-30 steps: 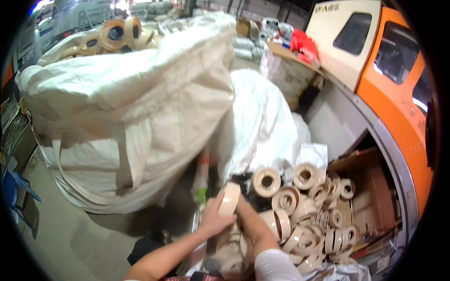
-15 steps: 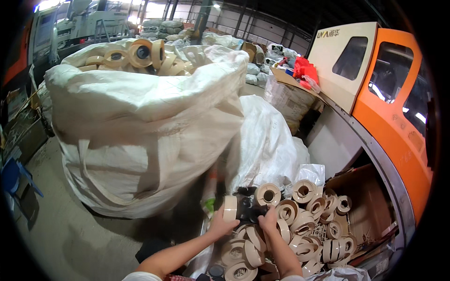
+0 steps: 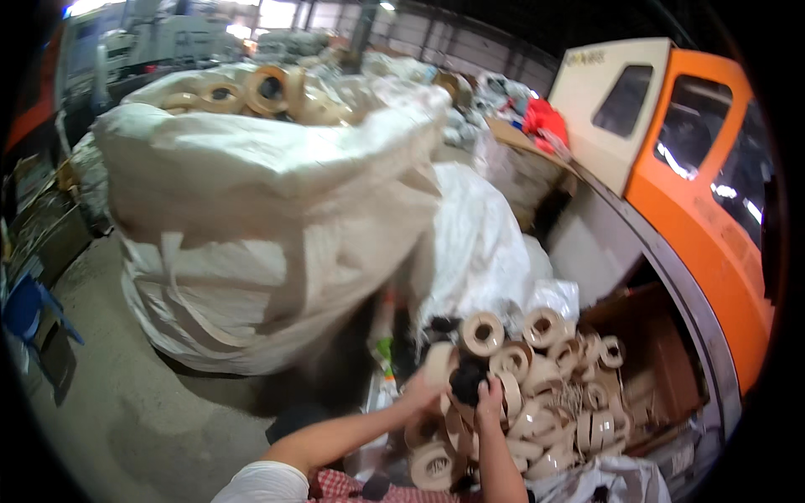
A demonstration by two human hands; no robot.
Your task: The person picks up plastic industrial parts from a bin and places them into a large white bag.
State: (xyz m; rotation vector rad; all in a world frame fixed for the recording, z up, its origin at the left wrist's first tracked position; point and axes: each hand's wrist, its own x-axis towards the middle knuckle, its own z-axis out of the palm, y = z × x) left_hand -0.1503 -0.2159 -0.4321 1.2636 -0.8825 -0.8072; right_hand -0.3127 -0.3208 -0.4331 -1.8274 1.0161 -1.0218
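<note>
My left hand [image 3: 426, 392] grips a beige plastic ring [image 3: 440, 362] by its lower side, above a heap of similar rings. Close beside it, my right hand [image 3: 489, 401] has its fingers closed on a black plastic piece [image 3: 469, 381], dark and blurred, its exact kind unclear. The piece is against or just next to the ring; I cannot tell whether they are joined. Around both hands lie loose beige flanged rings [image 3: 543, 327], several with a hub in the middle. Thin beige scraps lie among them.
A large white woven bulk bag [image 3: 277, 243] with beige rings on top stands at left. Behind my hands is a smaller white sack [image 3: 478, 243]. An orange and cream machine [image 3: 696, 218] borders the right. A blue stool [image 3: 33, 310] stands far left.
My view has shifted slightly. Both hands have moved a little to the right and closer together, and the black piece has turned, now looking more compact beside the ring.
</note>
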